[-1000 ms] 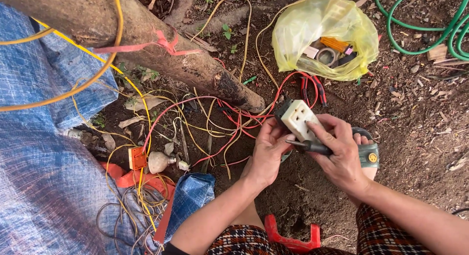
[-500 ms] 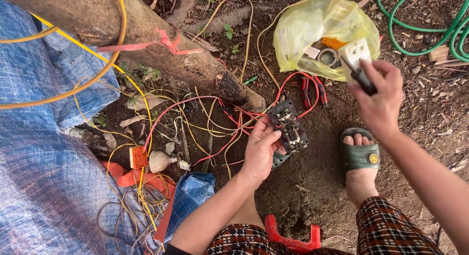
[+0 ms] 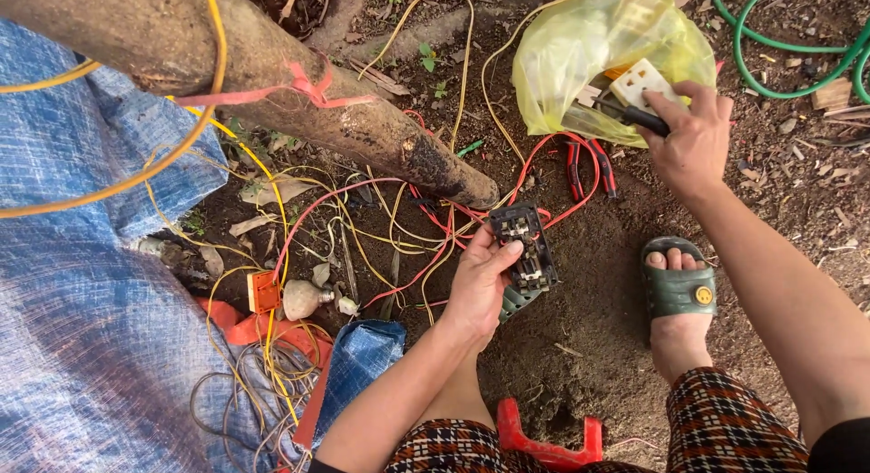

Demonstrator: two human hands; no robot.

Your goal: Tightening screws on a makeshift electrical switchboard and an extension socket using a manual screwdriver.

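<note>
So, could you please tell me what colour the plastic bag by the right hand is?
The plastic bag is translucent yellow, as the head view shows.

A thick brown tree trunk [image 3: 272, 83] is lying across bare soil, a blue woven tarp [image 3: 82, 346] spreading below it, a green coiled hose [image 3: 770, 65] lying far right of it.

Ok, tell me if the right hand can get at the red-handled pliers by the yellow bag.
Probably yes, though not freely: the pliers lie uncovered just below the right hand, but that hand already grips a white cover and a black-handled tool.
</note>
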